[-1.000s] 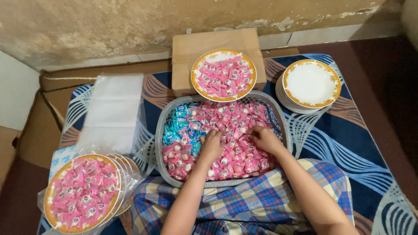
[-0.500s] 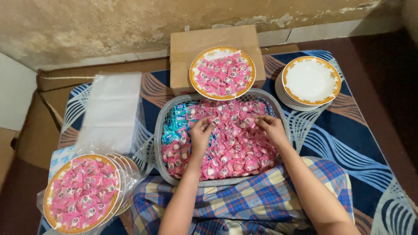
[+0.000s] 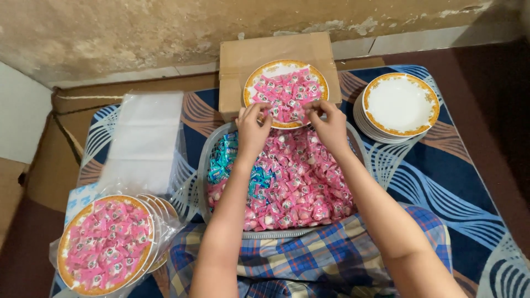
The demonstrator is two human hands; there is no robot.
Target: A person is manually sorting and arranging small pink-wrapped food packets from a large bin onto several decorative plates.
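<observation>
From the head view, both hands reach over the near rim of a gold-rimmed plate (image 3: 286, 92) that sits on a cardboard box (image 3: 276, 52) and is heaped with pink wrapped sweets (image 3: 287, 91). The left hand (image 3: 253, 128) has its fingers pinched together on sweets at the plate's near left edge; the right hand (image 3: 330, 126) is likewise pinched shut on sweets at the near right edge. Below the forearms lies a grey basket (image 3: 205, 160) full of pink sweets, with a patch of blue-wrapped ones (image 3: 226, 160) at its left side. Its near rim touches a checked cloth (image 3: 331, 248). To the right of the box a stack of empty plates (image 3: 398, 105) rests on a patterned blue mat (image 3: 441, 182). At lower left a filled plate (image 3: 105, 243), wrapped in clear plastic, lies on top of more plates. Behind it lies a pile of clear bags (image 3: 144, 140). A rough wall (image 3: 165, 33) runs along the back.
</observation>
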